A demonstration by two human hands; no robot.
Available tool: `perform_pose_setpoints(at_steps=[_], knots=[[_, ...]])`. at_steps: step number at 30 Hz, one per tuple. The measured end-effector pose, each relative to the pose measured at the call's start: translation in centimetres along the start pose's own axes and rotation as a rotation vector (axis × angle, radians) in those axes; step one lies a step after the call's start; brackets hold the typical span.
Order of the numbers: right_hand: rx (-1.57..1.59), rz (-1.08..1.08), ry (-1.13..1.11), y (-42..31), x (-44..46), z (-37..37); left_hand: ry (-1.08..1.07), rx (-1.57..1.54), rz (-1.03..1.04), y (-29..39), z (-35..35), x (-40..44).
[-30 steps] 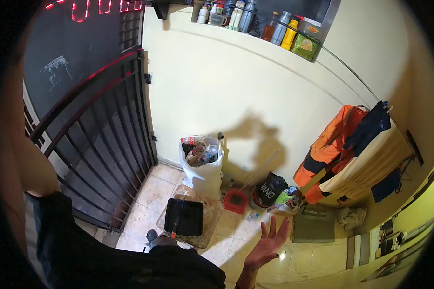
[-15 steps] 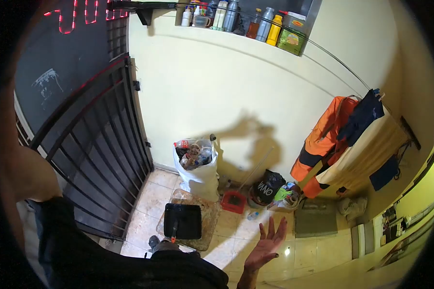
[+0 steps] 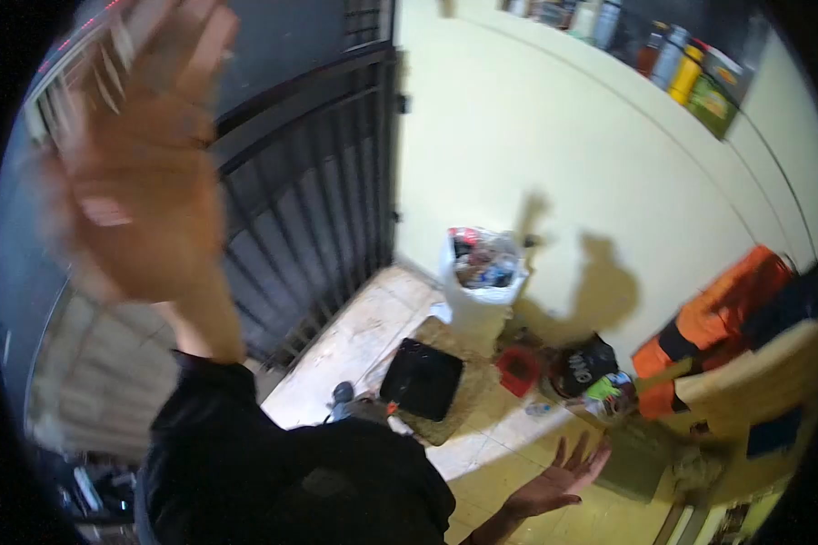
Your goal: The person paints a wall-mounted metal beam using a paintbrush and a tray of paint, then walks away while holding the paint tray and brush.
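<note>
My left hand (image 3: 145, 173) is raised large and close at the upper left, smeared by motion, with its fingers apart and nothing in it. It covers part of the dark door and the barred gate (image 3: 309, 200). Low at the right, my right hand (image 3: 559, 481) is held palm up, fingers spread and empty, over the tiled floor. Between the hands, below, a black square tray (image 3: 423, 380) lies on a stained board (image 3: 477, 391) near my foot. Neither hand touches anything.
A white bag of rubbish (image 3: 482, 304) stands by the wall, beside a red dustpan (image 3: 518, 370), a black bag (image 3: 583, 365) and a floor mat (image 3: 634, 463). Orange clothing (image 3: 718, 309) hangs at the right. Bottles (image 3: 686, 74) stand on a high ledge.
The view has swung left and tilted, so the gate, rubbish bag and tray sit further right. My left hand has come into view at the upper left. My right hand stays open.
</note>
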State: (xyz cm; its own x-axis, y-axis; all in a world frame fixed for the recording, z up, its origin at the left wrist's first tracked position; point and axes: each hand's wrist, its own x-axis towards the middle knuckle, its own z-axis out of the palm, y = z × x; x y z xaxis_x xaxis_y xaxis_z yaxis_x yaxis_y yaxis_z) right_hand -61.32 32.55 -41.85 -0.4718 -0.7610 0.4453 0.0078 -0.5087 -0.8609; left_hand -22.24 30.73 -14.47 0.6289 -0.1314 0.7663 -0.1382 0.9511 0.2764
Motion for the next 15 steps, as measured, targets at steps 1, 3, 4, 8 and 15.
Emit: perform_pose_setpoints(at_steps=[1,3,4,8,15], knots=[[-0.017,0.008,0.002,0.6,0.1,-0.1,-0.086,0.167,-0.044,-2.4,-2.4,-1.6],[-0.076,0.074,-0.065,1.9,0.2,-0.2,-0.303,0.507,-0.151,-4.6,-5.6,-6.0],[-0.087,0.096,-0.118,2.9,0.5,-0.6,-0.336,0.698,-0.338,-5.8,-8.4,-9.1],[-0.026,0.151,-0.356,5.8,2.1,3.2,0.041,0.467,-1.071,-7.7,-20.2,-26.8],[-0.079,0.279,-0.800,10.4,2.3,13.0,0.100,0.547,-1.272,-2.7,-24.6,-27.8]])
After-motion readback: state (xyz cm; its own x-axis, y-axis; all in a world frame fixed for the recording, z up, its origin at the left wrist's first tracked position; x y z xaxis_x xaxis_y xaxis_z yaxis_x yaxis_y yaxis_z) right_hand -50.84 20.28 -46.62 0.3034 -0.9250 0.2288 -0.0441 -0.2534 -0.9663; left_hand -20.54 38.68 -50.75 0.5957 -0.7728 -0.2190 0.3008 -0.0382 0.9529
